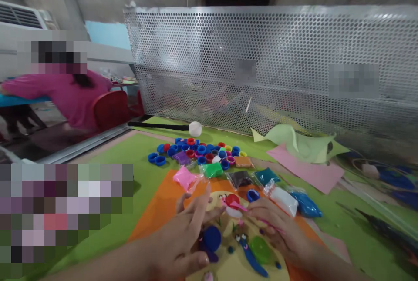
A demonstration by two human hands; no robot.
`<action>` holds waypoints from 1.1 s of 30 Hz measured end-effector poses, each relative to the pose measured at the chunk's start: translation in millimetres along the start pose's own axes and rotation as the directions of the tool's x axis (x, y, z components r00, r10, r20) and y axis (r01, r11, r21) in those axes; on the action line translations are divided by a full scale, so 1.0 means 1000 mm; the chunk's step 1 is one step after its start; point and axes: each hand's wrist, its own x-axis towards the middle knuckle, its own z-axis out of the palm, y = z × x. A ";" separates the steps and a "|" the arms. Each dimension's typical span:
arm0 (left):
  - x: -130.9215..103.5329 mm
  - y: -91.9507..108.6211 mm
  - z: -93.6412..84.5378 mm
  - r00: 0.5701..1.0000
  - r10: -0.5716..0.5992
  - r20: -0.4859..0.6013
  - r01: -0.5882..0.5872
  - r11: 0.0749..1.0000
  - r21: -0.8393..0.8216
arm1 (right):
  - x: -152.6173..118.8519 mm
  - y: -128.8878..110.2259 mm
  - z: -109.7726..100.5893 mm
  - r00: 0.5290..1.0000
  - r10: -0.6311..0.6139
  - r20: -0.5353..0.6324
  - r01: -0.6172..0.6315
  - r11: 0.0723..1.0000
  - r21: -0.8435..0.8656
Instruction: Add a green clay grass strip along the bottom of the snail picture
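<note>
A pale yellow round board [235,250] lies in front of me, decorated with coloured caps and soft clay shapes. My right hand [277,224] grips a thin pink modelling tool [240,205], its flat tip at the red cap [232,200] and the white clay [234,212] below it. My left hand [186,229] rests over the board's left side with fingers stretched apart, one fingertip beside that white clay. Near its thumb is a dark blue cap [212,238]. Lower down, a blue clay body with eyes [250,257] adjoins a green cap [260,249].
Clay packets, including a pink one [184,178] and a blue one [306,204], ring the orange sheet [153,211]. Behind sit many bottle caps [201,149] and a white-ended black stick [160,125]. A perforated metal screen [277,46] closes the back. A person in pink [72,94] sits left.
</note>
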 end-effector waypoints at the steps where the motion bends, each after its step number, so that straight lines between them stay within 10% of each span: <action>1: 0.000 0.000 0.000 1.000 0.011 0.003 -0.011 1.000 -0.001 | 0.000 0.000 0.001 1.000 -0.002 0.001 0.002 1.000 0.006; 33: 0.003 0.011 -0.001 0.999 -0.040 -0.004 0.041 0.999 0.035 | -0.003 0.001 0.003 0.998 0.025 -0.064 -0.028 0.998 -0.049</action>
